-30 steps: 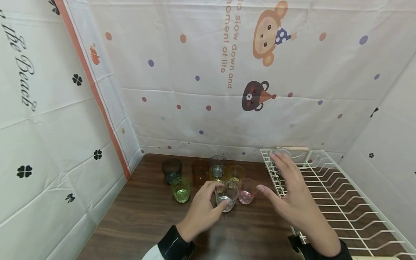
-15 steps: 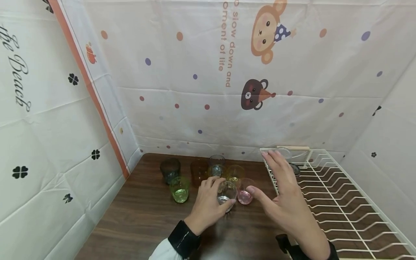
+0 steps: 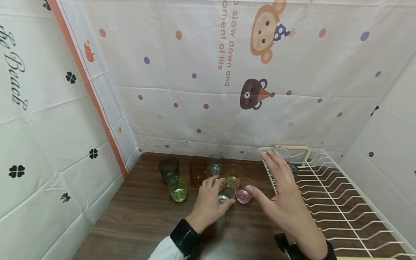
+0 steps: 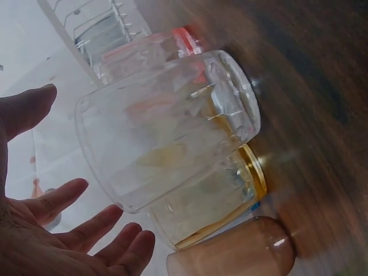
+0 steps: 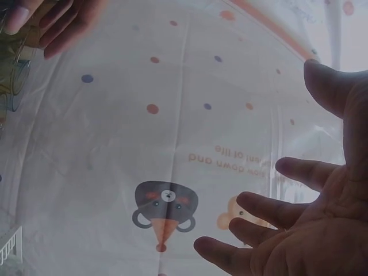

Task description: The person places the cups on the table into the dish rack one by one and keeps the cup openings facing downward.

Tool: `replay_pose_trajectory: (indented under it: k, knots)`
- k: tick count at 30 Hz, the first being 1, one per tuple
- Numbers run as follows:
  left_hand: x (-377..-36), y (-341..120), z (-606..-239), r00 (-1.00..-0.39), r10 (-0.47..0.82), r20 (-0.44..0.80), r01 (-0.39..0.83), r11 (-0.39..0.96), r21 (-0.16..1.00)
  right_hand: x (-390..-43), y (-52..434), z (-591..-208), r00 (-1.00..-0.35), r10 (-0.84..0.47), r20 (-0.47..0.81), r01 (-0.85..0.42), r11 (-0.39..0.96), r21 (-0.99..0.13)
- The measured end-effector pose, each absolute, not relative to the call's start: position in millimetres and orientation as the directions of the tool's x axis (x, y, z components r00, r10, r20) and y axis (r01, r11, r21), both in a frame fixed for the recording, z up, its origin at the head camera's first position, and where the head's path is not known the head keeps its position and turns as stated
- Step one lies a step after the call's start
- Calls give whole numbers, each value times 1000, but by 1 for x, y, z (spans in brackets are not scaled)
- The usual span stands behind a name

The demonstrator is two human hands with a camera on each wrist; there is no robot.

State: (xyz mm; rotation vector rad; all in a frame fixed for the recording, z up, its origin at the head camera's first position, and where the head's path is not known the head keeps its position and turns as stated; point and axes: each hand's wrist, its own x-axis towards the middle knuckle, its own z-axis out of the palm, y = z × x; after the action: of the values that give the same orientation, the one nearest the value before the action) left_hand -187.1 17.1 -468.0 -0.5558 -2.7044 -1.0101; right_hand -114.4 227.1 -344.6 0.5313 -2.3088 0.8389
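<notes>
My left hand [image 3: 219, 195] grips a clear glass [image 3: 226, 190] on the brown table [image 3: 146, 216], thumb at its near side and fingers over its far rim. In the left wrist view the clear glass [image 4: 172, 132] lies between the thumb and fingers of my left hand [image 4: 69, 172]. A pink glass [image 3: 243, 195] stands just right of it. My right hand [image 3: 269, 180] hovers open, fingers spread, with its thumb close to the pink glass. The right wrist view shows the right hand [image 5: 270, 167] empty against the curtain.
Behind stand green [image 3: 178, 188], dark grey [image 3: 168, 169], amber [image 3: 198, 172], blue-grey [image 3: 216, 166] and yellow [image 3: 234, 172] glasses. A white wire rack [image 3: 328, 195] fills the right side, with a clear glass [image 3: 282, 151] at its far end. Printed curtains close off the back and sides.
My left hand has closed round the clear glass. My right hand has drifted left, its thumb now close to the pink glass.
</notes>
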Motion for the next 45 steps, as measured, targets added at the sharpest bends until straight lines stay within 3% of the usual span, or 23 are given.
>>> replay_pose_trajectory:
  k: [18,45]
  knots:
    - [-192,22,-482,-908,305,286,414,749,517,-114,226,-347,-729,-167,663,-549,721,-422]
    - [-188,16,-472,-934,296,199,355,724,591,-122,232,-347,-728,-147,669,-539,726,-426]
